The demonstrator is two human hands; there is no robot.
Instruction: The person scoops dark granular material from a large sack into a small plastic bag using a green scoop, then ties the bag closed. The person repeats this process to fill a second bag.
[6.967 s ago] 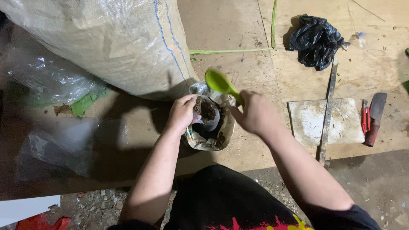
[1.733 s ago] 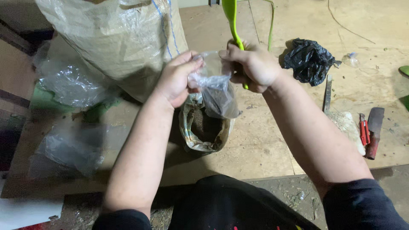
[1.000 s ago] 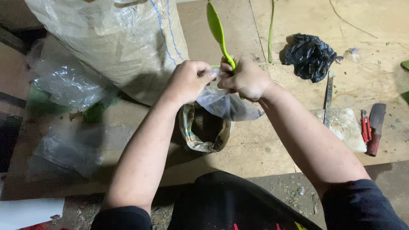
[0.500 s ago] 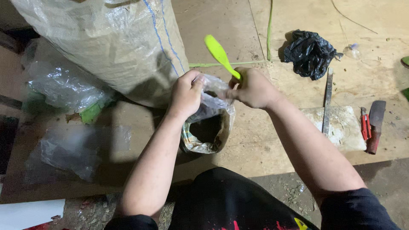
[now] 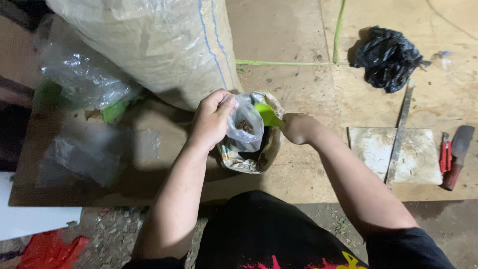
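left hand [image 5: 211, 122] pinches the small clear bag [image 5: 244, 127] open. right hand [image 5: 298, 128] grips the green scoop [image 5: 266, 114]. tip slowly, right over the foil soil bag [image 5: 249, 159].

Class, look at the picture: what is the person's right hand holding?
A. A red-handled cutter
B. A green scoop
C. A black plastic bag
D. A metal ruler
B: the right hand grips the green scoop, its blade dipped toward the small clear bag that the left hand holds open.
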